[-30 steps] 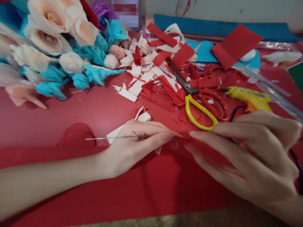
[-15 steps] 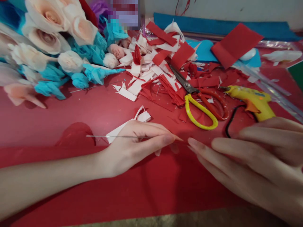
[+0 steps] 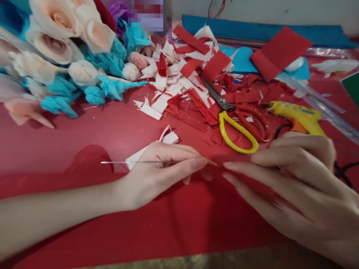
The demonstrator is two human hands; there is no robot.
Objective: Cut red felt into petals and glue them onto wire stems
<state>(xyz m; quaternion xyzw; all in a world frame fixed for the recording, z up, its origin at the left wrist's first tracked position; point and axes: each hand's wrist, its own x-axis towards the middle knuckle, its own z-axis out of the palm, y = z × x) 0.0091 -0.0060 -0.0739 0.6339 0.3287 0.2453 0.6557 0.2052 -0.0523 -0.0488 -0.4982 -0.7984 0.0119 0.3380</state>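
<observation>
My left hand (image 3: 165,173) pinches a thin, straight metal wire (image 3: 117,162) between thumb and fingers. The wire lies almost level, its bare end reaching out to the left. A small tan point sticks out past my left fingertips on the right; whether it is part of the wire's wrapping is unclear. My right hand (image 3: 297,186) hovers just right of that point, its fingers stretched and the leading fingertips slightly apart, with nothing visible between them. Beneath both hands lies a red surface (image 3: 134,235).
Scissors (image 3: 238,132) with yellow and red handles rest beyond my right hand, near a yellow glue gun (image 3: 297,114). Red and white paper scraps (image 3: 179,82) are heaped behind. Paper flowers (image 3: 56,45) fill the back left. A dark red round piece (image 3: 91,158) lies left of the wire.
My right hand has shifted and its upper fingers have curled, now covering more of the glue gun's handle. My left hand and the wire have barely moved.
</observation>
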